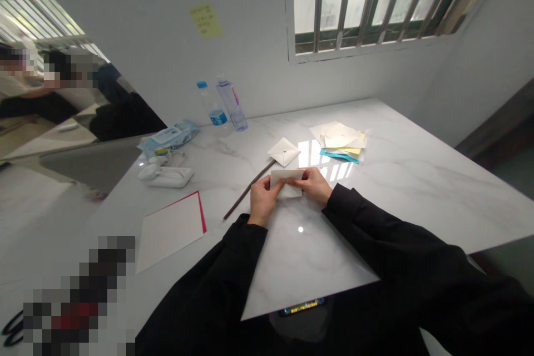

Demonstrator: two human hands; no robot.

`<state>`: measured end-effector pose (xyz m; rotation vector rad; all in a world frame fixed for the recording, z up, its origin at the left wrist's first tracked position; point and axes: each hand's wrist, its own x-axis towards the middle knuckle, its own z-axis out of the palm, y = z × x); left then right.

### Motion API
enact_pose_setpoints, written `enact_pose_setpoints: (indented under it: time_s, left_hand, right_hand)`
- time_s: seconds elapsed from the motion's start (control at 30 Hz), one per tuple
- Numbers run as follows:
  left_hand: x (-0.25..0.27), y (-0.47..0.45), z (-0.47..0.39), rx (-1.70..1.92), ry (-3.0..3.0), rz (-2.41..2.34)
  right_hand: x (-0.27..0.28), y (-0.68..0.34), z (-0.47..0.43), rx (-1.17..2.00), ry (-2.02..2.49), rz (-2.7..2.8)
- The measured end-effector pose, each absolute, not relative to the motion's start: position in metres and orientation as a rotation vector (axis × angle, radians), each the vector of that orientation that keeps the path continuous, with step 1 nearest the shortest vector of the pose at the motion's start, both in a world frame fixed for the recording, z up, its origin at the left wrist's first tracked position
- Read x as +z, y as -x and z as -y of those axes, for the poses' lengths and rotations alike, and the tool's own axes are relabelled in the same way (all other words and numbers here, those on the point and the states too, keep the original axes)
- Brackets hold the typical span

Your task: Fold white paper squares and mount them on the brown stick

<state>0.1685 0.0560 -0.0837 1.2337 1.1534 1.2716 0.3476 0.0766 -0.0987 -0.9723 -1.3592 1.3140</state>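
My left hand (pixel 263 200) and my right hand (pixel 315 184) both pinch a small piece of cream folded paper (pixel 287 175) just above the table. The two thumbs press on its near face, and most of the other fingers are hidden behind it. Beyond the hands lies a cream paper square (pixel 284 151) with creases meeting at a small round dot in its middle. One end of a thin brown stick (pixel 249 189) meets that square; the stick slants toward me on the left.
At the right is a paper stack (pixel 340 139). White sheets over red (pixel 171 228), a white device (pixel 169 176) and a wipes pack (pixel 173 136) lie left. Two plastic bottles (pixel 231 103) stand by the wall. Scissors (pixel 14 328) are lower left. People sit far left.
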Motion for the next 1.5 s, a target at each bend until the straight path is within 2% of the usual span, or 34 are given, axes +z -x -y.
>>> enact_pose_setpoints:
  time_s: [0.37,0.63,1.1,1.5]
  left_hand:
    - [-0.080,-0.171,-0.054,1.312,-1.256,-1.195]
    - [-0.076,-0.167,-0.053,1.326,-1.130,-1.131]
    - [-0.075,-0.169,-0.050,1.247,-1.146,-1.066]
    - [-0.071,-0.167,-0.052,1.332,-1.058,-1.135]
  right_hand:
    - [-0.096,-0.346,-0.076,1.278,0.963,1.372]
    - [-0.091,-0.348,-0.074,1.529,0.890,1.278]
    - [-0.091,-0.349,-0.074,1.439,0.927,1.245]
    - [-0.088,-0.347,-0.073,1.554,0.859,1.156]
